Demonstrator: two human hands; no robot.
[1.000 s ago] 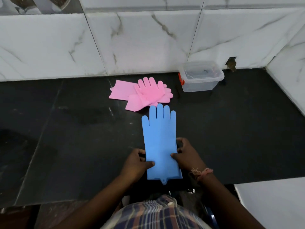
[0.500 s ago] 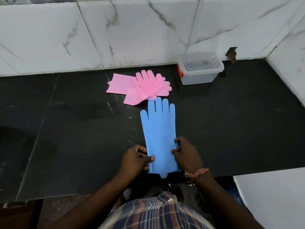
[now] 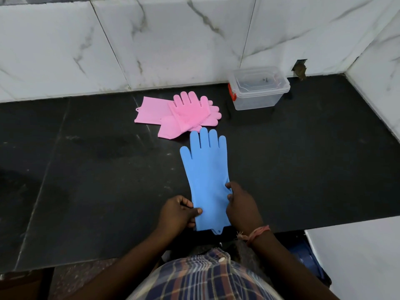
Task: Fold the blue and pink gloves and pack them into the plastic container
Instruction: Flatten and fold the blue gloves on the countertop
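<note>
The blue gloves (image 3: 206, 169) lie flat and stacked on the black counter, fingers pointing away from me, cuff at the near edge. My left hand (image 3: 176, 211) pinches the cuff's left side, thumb on top. My right hand (image 3: 240, 204) grips the cuff's right side. Two pink gloves (image 3: 184, 114) lie crossed over each other just beyond the blue fingertips. The clear plastic container (image 3: 258, 88) with its lid on and a red latch stands at the back against the wall.
The black counter (image 3: 86, 169) ends at a near edge by my body. White marble walls (image 3: 173, 40) rise at the back and right. A white surface (image 3: 357, 256) sits lower at the near right.
My hands have stayed on the blue cuff, sliding slightly along its sides. The camera view has tilted, shifting everything in frame.
</note>
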